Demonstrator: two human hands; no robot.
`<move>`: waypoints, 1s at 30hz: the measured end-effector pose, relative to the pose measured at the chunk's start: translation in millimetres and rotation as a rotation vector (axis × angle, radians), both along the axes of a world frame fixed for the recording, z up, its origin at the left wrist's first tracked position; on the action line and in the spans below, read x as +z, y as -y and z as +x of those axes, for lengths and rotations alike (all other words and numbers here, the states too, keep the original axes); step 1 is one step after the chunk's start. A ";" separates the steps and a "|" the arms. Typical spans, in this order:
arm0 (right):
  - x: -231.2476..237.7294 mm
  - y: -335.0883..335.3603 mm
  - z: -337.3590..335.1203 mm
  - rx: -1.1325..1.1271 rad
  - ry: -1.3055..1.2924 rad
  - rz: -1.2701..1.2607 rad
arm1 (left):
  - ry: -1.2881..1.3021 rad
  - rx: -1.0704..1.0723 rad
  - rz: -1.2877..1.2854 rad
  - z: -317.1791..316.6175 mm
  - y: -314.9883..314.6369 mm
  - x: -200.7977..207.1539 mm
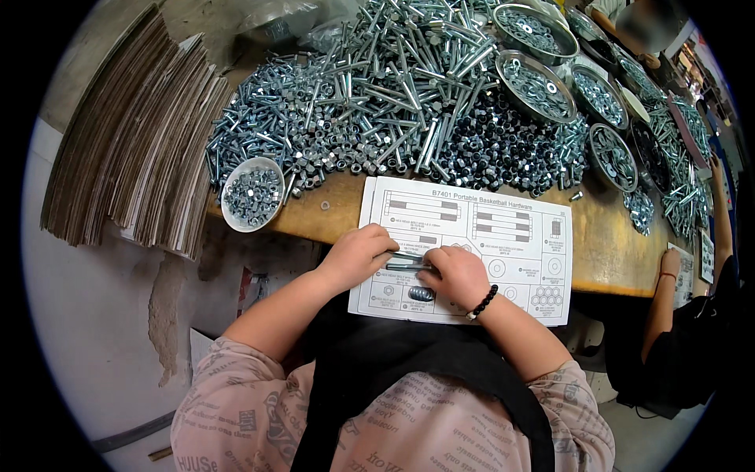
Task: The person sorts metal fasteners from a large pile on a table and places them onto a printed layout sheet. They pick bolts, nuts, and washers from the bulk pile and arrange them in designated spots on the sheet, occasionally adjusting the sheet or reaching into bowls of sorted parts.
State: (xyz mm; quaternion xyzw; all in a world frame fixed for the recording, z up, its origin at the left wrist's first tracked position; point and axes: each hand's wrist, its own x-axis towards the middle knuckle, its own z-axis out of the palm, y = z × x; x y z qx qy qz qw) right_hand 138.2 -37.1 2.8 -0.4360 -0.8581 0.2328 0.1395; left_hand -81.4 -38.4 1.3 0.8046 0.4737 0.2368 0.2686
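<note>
A white printed sheet [543, 236] with boxed drawings of bolts, nuts and washers lies at the table's front edge, before my body. On it, several silver bolts [407, 267] lie side by side, crosswise between my hands. My left hand [360, 256] pinches their left end with curled fingers. My right hand [458, 277], with a dark bead bracelet at its wrist, has its fingers closed on their right end. Just below the bolts, a short row of spring washers [421, 293] rests on the sheet. The fingers partly hide the bolts.
Behind the sheet spreads a big heap of bolts [393, 79] and nuts [346, 149]. A white bowl [228, 211] of nuts stands left. Metal bowls [503, 79] of washers line the right. Cardboard sheets [118, 134] are stacked at far left. Another person's arm [662, 303] is at right.
</note>
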 end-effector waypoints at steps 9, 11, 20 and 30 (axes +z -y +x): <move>6.7 -11.2 5.7 0.088 -0.051 -0.195 | -0.114 -0.066 0.072 2.2 10.8 8.7; 7.1 -13.4 7.5 0.110 -0.066 -0.205 | -0.143 -0.077 0.087 3.3 10.1 5.5; 7.1 -15.7 5.6 0.122 0.002 -0.236 | -0.121 -0.101 0.069 -0.7 7.8 -2.8; 24.6 -67.0 13.3 0.045 0.011 -0.081 | -0.142 -0.021 0.187 -14.2 -22.1 20.1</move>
